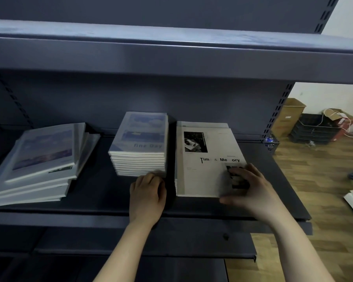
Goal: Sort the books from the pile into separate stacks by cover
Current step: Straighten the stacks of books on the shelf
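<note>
1. Books sit in three groups on a dark metal shelf [102,192]: loose pile [41,159] at left of frame, neat "fine Day" stack [140,145] at centre, "Time & Memory" stack [202,171] just right of it.
2. Left hand [147,197] touches the near lower edge of the "fine Day" stack with bent fingers; blur hides any grip.
3. Right hand [251,190] lies spread on the top "Time & Memory" cover's lower right corner.
4. Cardboard boxes [287,117] and black crates [312,129] stand on the wooden floor [314,190] at right.
</note>
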Demonstrator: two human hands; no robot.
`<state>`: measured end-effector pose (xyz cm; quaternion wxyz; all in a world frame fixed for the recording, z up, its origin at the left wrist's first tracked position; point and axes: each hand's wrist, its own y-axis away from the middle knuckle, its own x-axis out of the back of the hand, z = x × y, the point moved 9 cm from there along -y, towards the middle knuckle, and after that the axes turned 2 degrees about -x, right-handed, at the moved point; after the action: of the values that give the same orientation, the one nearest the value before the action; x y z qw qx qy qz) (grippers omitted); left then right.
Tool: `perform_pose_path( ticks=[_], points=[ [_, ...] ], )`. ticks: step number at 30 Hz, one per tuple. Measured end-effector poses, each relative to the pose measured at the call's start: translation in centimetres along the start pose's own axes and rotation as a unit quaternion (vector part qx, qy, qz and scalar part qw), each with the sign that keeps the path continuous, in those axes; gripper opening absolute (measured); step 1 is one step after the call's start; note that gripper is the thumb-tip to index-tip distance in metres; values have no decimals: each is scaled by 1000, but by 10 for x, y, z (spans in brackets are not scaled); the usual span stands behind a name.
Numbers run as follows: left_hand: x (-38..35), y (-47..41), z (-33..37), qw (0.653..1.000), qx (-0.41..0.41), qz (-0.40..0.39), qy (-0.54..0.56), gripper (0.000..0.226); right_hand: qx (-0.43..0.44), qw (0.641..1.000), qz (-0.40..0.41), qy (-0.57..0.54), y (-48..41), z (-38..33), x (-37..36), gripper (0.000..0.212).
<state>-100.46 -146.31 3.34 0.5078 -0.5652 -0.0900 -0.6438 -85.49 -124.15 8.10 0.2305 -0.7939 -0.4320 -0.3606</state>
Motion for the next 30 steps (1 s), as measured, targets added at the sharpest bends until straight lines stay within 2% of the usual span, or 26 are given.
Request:
perform_pose_path(
  ticks=[2,7,12,20,30],
  points=[
    [-1,0,-2,1000,5,1,4,17,10,1000,18,0,-1,-3,2,82],
    [0,0,0,1000,10,-4,8,37,24,998,54,-9,-8,-10,4,83],
    [0,0,-1,1000,26,-9,14,13,34,998,50,-17,-23,-8,2,83],
    [0,0,-1,1000,28,-10,8,13,32,999,41,0,-41,-7,-1,84],
    [1,0,0,1000,28,-9,6,10,20,998,56,-32,-38,-7,2,83]
  ],
)
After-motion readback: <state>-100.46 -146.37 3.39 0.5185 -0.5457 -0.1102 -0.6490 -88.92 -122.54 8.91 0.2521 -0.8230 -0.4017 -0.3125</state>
